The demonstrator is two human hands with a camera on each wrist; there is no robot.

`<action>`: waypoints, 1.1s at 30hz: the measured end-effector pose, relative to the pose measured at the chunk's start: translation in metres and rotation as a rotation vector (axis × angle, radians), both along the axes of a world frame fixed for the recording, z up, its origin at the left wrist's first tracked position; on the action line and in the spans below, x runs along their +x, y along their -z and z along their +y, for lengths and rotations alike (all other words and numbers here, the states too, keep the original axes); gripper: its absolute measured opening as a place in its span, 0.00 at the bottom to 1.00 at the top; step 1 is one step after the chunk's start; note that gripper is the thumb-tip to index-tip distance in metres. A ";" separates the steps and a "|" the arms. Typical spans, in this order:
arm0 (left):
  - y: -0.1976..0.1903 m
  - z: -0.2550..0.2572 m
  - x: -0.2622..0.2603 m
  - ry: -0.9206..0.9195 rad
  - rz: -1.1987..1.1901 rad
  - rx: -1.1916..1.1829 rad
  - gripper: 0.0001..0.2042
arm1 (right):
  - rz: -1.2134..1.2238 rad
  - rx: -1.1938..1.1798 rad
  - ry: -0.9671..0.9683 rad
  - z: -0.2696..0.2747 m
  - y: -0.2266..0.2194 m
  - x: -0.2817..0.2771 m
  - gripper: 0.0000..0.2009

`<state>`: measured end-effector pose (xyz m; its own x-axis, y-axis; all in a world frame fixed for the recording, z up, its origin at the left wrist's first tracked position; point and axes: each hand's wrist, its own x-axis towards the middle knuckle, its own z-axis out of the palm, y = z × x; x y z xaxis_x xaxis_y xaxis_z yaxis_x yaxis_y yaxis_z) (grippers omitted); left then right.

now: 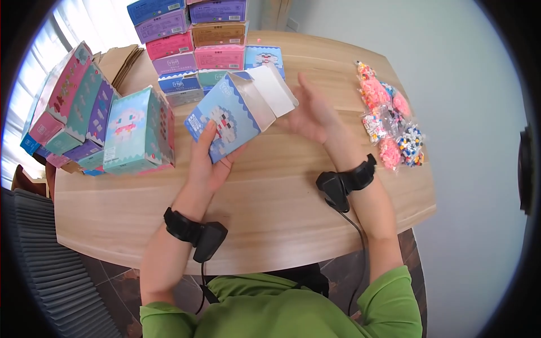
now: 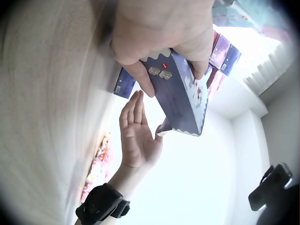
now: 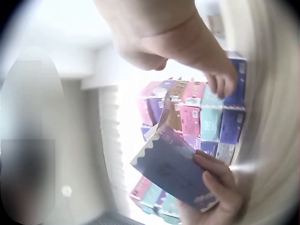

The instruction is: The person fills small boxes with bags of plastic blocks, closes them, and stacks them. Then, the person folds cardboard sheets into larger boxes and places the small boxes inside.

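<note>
Left hand [image 1: 209,160] grips a blue carton [image 1: 225,121] from below, the thumb lying along its printed front and the fingers curled round the back, so the carton is lifted clear of the wooden surface [image 1: 270,203] and tilted with its mouth up and to the right. Its top is undone: a white flap [image 1: 273,90] stands open, and grey inner card shows at the mouth; what lies inside cannot be made out. In the left wrist view the same carton [image 2: 180,96] is pinched between the thumb and fingers, its scalloped edge pointing away from the palm.

Right hand [image 1: 313,115] is spread, fingers straight and relaxed, holding nothing. It sits just to the right of the open flap, close beside the carton's mouth but apart from it; whether a fingertip brushes the flap cannot be told. The left wrist view shows that flat palm [image 2: 136,136] just under the carton's lower corner.

Behind the carton, a stack of closed boxes [image 1: 194,42] in blue, purple, pink and tan stands at the far edge of the surface. To the left, a second cluster of boxes [image 1: 96,115] stands and leans together, a turquoise one nearest. Well off to the right lie clear bags [image 1: 391,121] filled with small pink, white, blue and dark pieces, grouped near the surface's right edge.
</note>
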<state>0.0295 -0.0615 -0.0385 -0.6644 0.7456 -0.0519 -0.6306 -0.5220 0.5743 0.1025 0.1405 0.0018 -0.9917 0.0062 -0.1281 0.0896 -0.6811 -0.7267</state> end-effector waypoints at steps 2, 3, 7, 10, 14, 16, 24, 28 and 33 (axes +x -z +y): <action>0.003 0.000 -0.002 0.005 0.005 -0.029 0.19 | 0.139 -0.038 -0.018 -0.019 -0.005 -0.001 0.26; 0.004 0.000 -0.002 0.007 0.002 -0.043 0.19 | 0.204 -0.058 -0.028 -0.029 -0.009 0.000 0.26; 0.000 0.004 0.001 -0.067 0.113 -0.159 0.18 | 0.350 0.338 0.078 -0.042 -0.026 0.003 0.23; 0.003 0.004 0.002 -0.049 0.212 -0.203 0.18 | 0.357 0.836 0.145 -0.043 -0.020 0.002 0.20; -0.001 0.003 0.003 -0.066 0.216 -0.197 0.17 | 0.417 1.079 0.259 -0.049 -0.019 0.000 0.17; -0.001 0.003 0.003 -0.068 0.201 -0.177 0.17 | 0.383 0.997 0.235 -0.049 -0.021 0.000 0.17; 0.001 0.002 0.000 -0.046 0.139 -0.133 0.17 | 0.537 1.655 0.470 -0.060 -0.006 -0.002 0.24; -0.003 0.004 0.003 -0.063 0.129 -0.172 0.18 | 0.355 1.492 0.402 -0.059 -0.012 0.005 0.25; 0.011 0.010 0.010 0.001 0.197 0.096 0.29 | 0.233 0.928 0.435 -0.038 -0.047 -0.007 0.18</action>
<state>0.0397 -0.0516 -0.0490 -0.6537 0.7417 0.1502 -0.5118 -0.5796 0.6341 0.0954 0.1028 0.0488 -0.8800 0.3658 0.3029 -0.2381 0.2119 -0.9478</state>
